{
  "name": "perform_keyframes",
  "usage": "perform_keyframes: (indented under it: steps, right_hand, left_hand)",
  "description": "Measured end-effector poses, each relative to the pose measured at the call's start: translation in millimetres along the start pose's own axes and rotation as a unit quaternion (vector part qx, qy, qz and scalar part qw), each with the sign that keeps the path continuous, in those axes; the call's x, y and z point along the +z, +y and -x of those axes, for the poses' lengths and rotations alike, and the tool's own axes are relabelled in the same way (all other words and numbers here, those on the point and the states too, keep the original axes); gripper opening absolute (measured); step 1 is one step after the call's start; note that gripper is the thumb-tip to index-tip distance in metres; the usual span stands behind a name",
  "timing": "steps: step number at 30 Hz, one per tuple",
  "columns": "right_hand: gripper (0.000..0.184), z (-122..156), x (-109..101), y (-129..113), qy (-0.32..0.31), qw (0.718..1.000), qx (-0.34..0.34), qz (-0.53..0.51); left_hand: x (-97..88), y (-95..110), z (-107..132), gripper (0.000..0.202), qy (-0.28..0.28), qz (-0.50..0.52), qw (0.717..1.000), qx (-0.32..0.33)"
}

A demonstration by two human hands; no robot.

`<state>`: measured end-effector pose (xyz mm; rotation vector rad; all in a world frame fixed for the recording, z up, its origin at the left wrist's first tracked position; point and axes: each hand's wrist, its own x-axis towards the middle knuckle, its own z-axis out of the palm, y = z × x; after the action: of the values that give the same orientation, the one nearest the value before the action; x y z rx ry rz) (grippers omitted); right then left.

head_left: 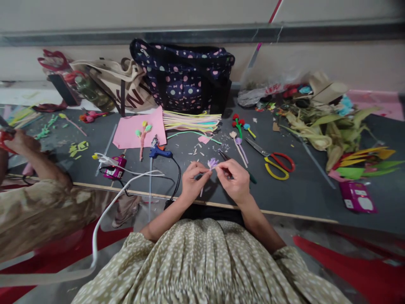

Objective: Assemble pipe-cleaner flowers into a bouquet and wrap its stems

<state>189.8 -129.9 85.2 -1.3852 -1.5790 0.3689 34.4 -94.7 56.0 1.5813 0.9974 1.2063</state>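
Note:
Between my two hands, just above the front of the dark table, is a small purple flower [212, 163] with spread petals. The fingers of my left hand [195, 179] pinch it low on its left side. My right hand [233, 179] closes its thumb and forefinger at the flower's right edge. A pale stem [201, 192] shows below my left fingers. Dark-tipped pliers [223, 155] lie partly hidden under my right hand. Beyond it rest a cream and a purple pipe-cleaner flower [238, 141], and to the right lie scissors [278, 164] with red and yellow handles.
A blue glue gun [160, 152] stands left of my hands, its cord over the table edge. Behind are bundled pipe cleaners [191, 121], pink paper [126, 133] and a polka-dot bag [190, 80]. A purple power socket [114, 168] sits left. A co-worker's hand [23, 143] holds red-handled scissors.

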Motion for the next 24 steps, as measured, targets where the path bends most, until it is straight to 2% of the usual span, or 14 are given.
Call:
perform_keyframes:
  steps: [3,5,7,12,15,19,24]
  right_hand:
    - [0.008,3.9,0.8,4.4,0.018,0.998,0.05,-0.032]
    - [0.013,6.8,1.6,8.9,0.049,0.994,0.086,-0.055]
    - [0.013,9.0,3.1,13.5,0.054,0.991,0.105,-0.064]
    - [0.017,13.5,14.0,21.4,-0.06,0.988,0.113,-0.082]
    - [0.019,17.3,23.1,24.3,-0.102,0.984,0.114,-0.096]
    - [0.02,21.9,32.4,27.6,-0.116,0.983,0.114,-0.09]
    - [0.022,26.4,42.8,32.1,-0.111,0.973,0.167,-0.11]
  left_hand:
    - [1.7,-4.5,-1.5,0.014,-0.004,0.07,0.994,-0.079]
    - [2.9,-9.4,-3.0,0.017,-0.006,0.141,0.979,-0.147]
    - [3.7,-14.4,-4.7,0.02,-0.001,0.193,0.963,-0.191]
    - [4.9,-20.5,-8.4,0.021,0.011,0.232,0.956,-0.179]
    - [6.0,-22.3,-8.8,0.019,0.006,0.243,0.954,-0.176]
    - [7.6,-27.1,-7.8,0.017,-0.005,0.26,0.947,-0.19]
    - [9.8,-33.2,-8.0,0.019,0.002,0.283,0.927,-0.245]
